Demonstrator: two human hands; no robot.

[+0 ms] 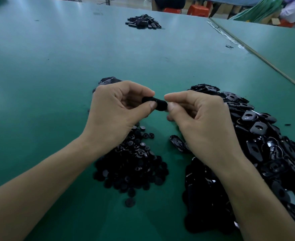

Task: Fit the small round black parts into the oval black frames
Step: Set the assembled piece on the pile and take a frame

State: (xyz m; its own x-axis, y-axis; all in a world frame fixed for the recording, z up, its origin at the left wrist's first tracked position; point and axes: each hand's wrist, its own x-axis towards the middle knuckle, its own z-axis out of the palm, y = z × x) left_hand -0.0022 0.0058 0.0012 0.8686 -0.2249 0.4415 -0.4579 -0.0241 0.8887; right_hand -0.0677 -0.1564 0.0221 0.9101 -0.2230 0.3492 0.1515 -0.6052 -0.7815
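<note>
Both the left hand (115,108) and right hand (200,122) pinched one frame (158,102) in curled fingertips, just left of the frame pile (257,145). Most work looked undone: that pile and the rounds (134,164) beside it were large, the heap (143,21) far beyond it small.

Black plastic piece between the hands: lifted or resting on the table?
Lifted. The left hand and right hand pinch the black plastic piece by its ends, above the green table.
</note>
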